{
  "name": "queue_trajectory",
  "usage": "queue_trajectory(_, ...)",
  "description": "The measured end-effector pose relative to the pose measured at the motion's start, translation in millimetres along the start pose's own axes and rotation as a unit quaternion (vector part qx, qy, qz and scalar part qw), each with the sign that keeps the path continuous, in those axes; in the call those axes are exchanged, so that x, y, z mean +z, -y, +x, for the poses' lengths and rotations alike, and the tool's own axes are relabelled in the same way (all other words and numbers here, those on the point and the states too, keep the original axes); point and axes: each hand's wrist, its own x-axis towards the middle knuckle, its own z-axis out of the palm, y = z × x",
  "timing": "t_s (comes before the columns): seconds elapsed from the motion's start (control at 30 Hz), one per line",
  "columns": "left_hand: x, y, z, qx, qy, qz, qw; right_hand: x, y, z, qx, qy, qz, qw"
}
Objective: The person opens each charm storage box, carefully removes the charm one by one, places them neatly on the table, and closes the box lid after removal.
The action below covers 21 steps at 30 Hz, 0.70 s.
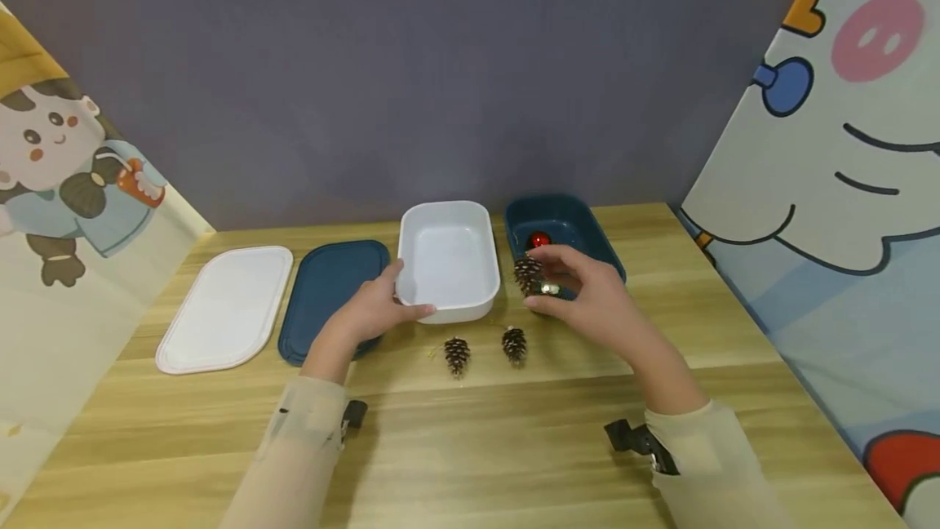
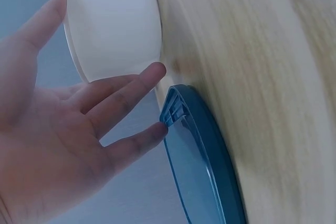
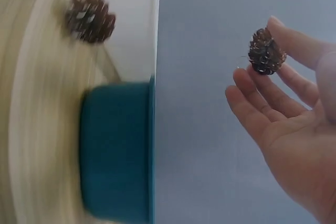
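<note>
Pinches pinecone (image 1: 527, 274) in right hand (image 1: 600, 296); touches white box (image 1: 458, 313) with left hand (image 1: 370, 310) spread. Likely light, brittle; best gripped mid-body.

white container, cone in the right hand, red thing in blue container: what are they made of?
White container: likely plastic, smooth satin finish; soft sheen, rounded molded-looking rim.
Cone: looks like natural wood, matte, with overlapping brown scales and pale tips; imitation possible.
Red thing: glossy, bright highlight; plastic or glass, can't tell.
</note>
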Motion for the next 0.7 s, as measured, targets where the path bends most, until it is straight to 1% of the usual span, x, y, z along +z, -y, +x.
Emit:
queue_trajectory(0.1, 0.5, 2.2, -0.9, 0.001, -0.003, 0.003, 1.0000, -6.0, -9.8, -9.7, -0.003, -0.004, 0.000, 1.000)
queue_trajectory(0.23, 1.6, 2.1, 0.3, 0.006, -0.006, -0.001, 1.0000, -13.8, -21.3, -19.0, 0.012, -0.008, -0.007, 1.000)
queue_trajectory(0.37, 3.5, 2.1, 1.5, 0.013, -0.006, -0.005, 0.9999, -17.9, -31.6, -25.5, 0.019, -0.012, -0.033, 0.999)
queue_trajectory(0.53, 3.8, 2.9, 0.0, 0.005, -0.006, -0.006, 1.0000, -21.7, -40.9, -32.6, 0.012, -0.011, -0.061, 0.998)
queue_trajectory(0.63, 3.9, 3.4, -1.0, 0.005, -0.007, -0.009, 0.9999, -25.0, -45.4, -38.1, 0.012, -0.004, -0.064, 0.998)
queue_trajectory(0.7, 4.4, 4.3, -1.4, 0.007, -0.008, -0.012, 0.9999, -26.6, -49.1, -40.8, 0.013, 0.009, -0.070, 0.997)
